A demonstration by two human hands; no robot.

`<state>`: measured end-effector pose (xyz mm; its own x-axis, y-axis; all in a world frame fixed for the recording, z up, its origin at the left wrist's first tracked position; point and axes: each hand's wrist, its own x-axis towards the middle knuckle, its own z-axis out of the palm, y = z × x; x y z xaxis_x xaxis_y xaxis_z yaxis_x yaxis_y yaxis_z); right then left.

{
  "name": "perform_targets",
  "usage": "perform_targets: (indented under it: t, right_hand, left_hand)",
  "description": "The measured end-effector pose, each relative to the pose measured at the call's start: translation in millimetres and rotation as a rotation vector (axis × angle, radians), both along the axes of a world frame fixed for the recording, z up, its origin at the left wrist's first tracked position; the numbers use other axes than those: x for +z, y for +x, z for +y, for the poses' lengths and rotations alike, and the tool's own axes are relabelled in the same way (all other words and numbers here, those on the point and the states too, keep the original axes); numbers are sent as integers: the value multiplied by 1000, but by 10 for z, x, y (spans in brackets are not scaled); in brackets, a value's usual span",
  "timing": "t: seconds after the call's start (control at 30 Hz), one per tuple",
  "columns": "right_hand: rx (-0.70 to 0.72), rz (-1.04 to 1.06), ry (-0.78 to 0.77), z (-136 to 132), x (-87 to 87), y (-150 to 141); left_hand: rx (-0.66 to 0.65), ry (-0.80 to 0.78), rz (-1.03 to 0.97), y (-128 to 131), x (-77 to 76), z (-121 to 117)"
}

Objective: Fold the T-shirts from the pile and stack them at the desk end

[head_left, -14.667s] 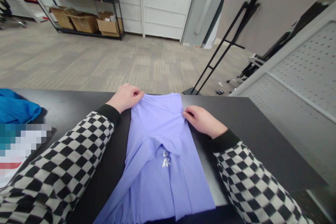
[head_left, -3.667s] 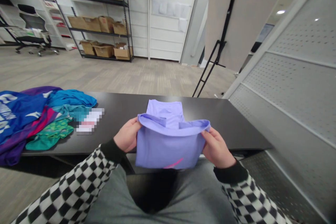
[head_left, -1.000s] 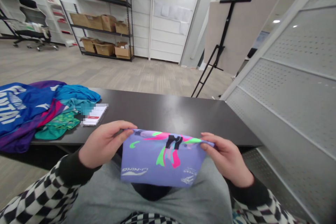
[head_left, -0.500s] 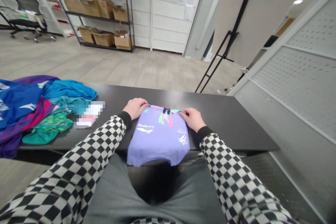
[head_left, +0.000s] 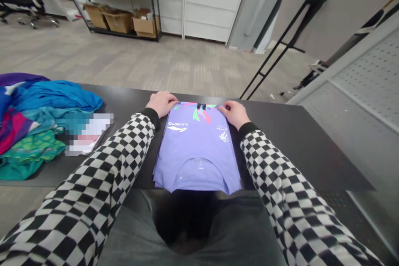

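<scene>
A lavender T-shirt (head_left: 199,145), folded into a rectangle, lies flat on the black table (head_left: 280,145). White logos and a pink, green and black print show on its upper face. Its neckline faces me at the table's front edge. My left hand (head_left: 161,104) pinches the far left corner of the fold. At the far right corner, my right hand (head_left: 235,113) grips the edge between thumb and fingers. Both hands rest low over the table, and the fingers curl partly out of sight.
A heap of colourful clothes (head_left: 46,108) covers the table's left end. A pixelated flat item (head_left: 89,133) lies between it and my left sleeve. A grey perforated panel (head_left: 368,91) stands at the right. Beyond the table are a shelf with cardboard boxes (head_left: 118,18) and a black stand (head_left: 280,41).
The shirt went from spread out to folded in half, was lifted near my lap with its print showing, then laid on the table. Over the last half second its near part settled flat.
</scene>
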<state>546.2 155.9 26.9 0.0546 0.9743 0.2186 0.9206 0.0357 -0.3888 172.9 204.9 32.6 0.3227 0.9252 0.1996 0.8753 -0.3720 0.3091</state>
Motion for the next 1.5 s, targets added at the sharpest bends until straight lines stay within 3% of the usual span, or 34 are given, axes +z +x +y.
perform_targets:
  t: [0.17, 0.27, 0.37, 0.47, 0.6, 0.7, 0.77, 0.83, 0.97, 1.1, 1.2, 1.3, 1.4, 1.5]
  right_hand:
    - [42, -32, 28, 296, -36, 35]
    - [26, -26, 32, 398, -70, 58]
    - [-104, -12, 94, 375, -69, 74]
    - [-229, 7, 142, 221, -13, 90]
    - [-211, 46, 166, -126, 68, 133]
    - [-196, 104, 209, -455, 69, 182]
    - [-209, 149, 222, -682, 50, 211]
    - [-225, 181, 217, -893, 37, 228]
    - [-218, 181, 207, -1267, 58, 205]
    - [-168, 204, 246, -1669, 67, 131]
    - [-174, 366, 362, -1946, 40, 90]
    - [-236, 593, 440, -2154, 67, 28]
    - [-170, 785, 454, -2430, 158, -152]
    - [59, 916, 380, -2913, 134, -528]
  left_hand:
    - [50, 3, -17, 9, -23, 156]
    - [177, 30, -24, 4, -26, 182]
    - [342, 61, -46, -41, 0, 158]
    - [316, 104, -95, -93, 57, 38]
    - [-73, 191, -194, -101, 80, -336]
    - [-351, 75, -151, -98, 16, -670]
    - [-439, -38, -27, -123, -30, -846]
    - [-427, -99, 102, -174, -54, -984]
    - [-266, -118, 231, -285, -52, -1313]
    - [-36, -68, 281, -257, -83, -1915]
    - [184, 43, 342, -135, -88, -2439]
    - [235, 41, 408, -69, 46, -2770]
    - [148, 9, 442, -142, 345, -2752]
    - [-34, 117, 373, -262, 643, -2422]
